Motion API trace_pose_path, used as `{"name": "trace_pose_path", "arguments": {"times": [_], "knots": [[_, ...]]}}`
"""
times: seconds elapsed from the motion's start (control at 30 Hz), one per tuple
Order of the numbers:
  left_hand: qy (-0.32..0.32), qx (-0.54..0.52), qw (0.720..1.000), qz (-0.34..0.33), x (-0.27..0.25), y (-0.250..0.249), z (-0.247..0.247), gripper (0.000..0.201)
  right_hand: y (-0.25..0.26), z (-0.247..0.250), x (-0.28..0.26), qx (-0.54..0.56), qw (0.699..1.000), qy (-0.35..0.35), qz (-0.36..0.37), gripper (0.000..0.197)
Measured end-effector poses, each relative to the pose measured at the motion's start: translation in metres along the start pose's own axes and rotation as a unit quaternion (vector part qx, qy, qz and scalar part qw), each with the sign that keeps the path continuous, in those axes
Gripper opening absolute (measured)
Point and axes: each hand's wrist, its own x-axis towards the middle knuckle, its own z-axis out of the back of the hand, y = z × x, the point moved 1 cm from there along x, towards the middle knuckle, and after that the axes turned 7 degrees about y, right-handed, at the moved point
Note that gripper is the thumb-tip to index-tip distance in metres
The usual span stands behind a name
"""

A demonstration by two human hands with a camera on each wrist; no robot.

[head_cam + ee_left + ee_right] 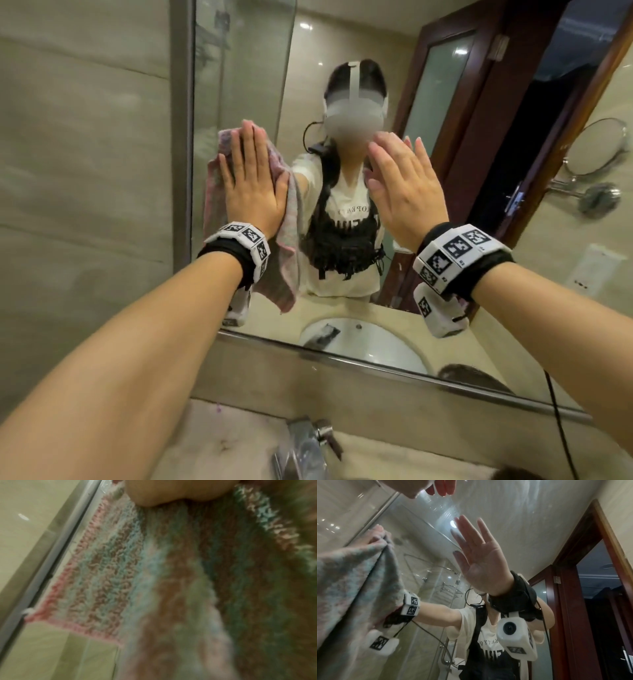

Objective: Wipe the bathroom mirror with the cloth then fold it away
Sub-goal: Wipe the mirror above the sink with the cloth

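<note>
The left hand (251, 185) is pressing the cloth (284, 246) flat against the mirror (445, 308) near its left frame (181, 137), fingers straight and together, while the right hand (406, 192) is hovering open-palmed at the glass, holding nothing (contact cannot be confirmed). For an even wipe, the palm should be bearing uniformly and travelling in overlapping passes away from the frame. The cloth's loose lower part is hanging free and should probably be gathered under the palm.

Beige stone counter (212, 442) under mirror; chrome faucet (301, 445) mounted on it, sink partly visible.
</note>
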Motion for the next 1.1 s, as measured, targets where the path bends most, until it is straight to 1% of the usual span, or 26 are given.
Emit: {"name": "trace_pose_path", "arguments": {"times": [0.07, 0.1, 0.2, 0.27, 0.4, 0.47, 0.53, 0.6, 0.73, 0.83, 0.9, 1.0, 1.1], "knots": [[0.006, 0.012, 1.000, -0.005, -0.001, -0.005, 0.001, 0.074, 0.004, -0.007, -0.006, 0.008, 1.000, 0.008, 0.005, 0.042], [0.009, 0.026, 0.999, -0.025, -0.003, -0.008, 0.000, 0.075, 0.006, -0.009, -0.008, 0.014, 1.000, 0.011, 0.004, 0.042], [0.024, 0.074, 0.988, -0.130, -0.010, -0.027, -0.008, 0.078, 0.011, -0.015, -0.013, 0.030, 1.000, 0.005, 0.006, 0.041], [0.035, 0.076, 0.977, -0.196, -0.018, -0.044, -0.015, 0.078, 0.013, -0.018, -0.015, 0.026, 1.000, -0.010, 0.005, 0.040], [0.049, 0.094, 0.940, -0.324, -0.034, -0.062, -0.032, 0.075, 0.012, -0.026, -0.016, 0.035, 0.999, -0.038, -0.013, 0.039], [0.042, 0.096, 0.928, -0.357, -0.035, -0.061, -0.035, 0.072, 0.013, -0.030, -0.019, 0.040, 0.998, -0.042, -0.019, 0.039], [0.028, 0.097, 0.923, -0.371, -0.035, -0.054, -0.034, 0.069, 0.017, -0.033, -0.023, 0.046, 0.998, -0.039, -0.018, 0.039], [0.038, 0.102, 0.934, -0.340, -0.037, -0.038, -0.036, 0.069, 0.022, -0.036, -0.027, 0.049, 0.998, -0.041, -0.014, 0.039], [0.040, 0.101, 0.969, -0.222, -0.048, 0.013, -0.045, 0.071, 0.036, -0.041, -0.030, 0.071, 0.997, -0.038, 0.000, 0.040], [0.074, 0.092, 0.986, -0.121, -0.055, 0.050, -0.050, 0.076, 0.046, -0.046, -0.033, 0.093, 0.995, -0.025, 0.013, 0.041], [0.075, 0.097, 0.990, -0.065, -0.060, 0.064, -0.049, 0.079, 0.053, -0.050, -0.039, 0.099, 0.995, -0.014, 0.016, 0.041], [0.080, 0.083, 0.993, -0.034, -0.063, 0.063, -0.051, 0.079, 0.056, -0.058, -0.055, 0.105, 0.994, -0.005, 0.018, 0.040], [0.056, 0.044, 0.997, -0.006, -0.069, 0.038, -0.053, 0.080, 0.055, -0.062, -0.075, 0.124, 0.992, -0.005, 0.016, 0.038]]}}
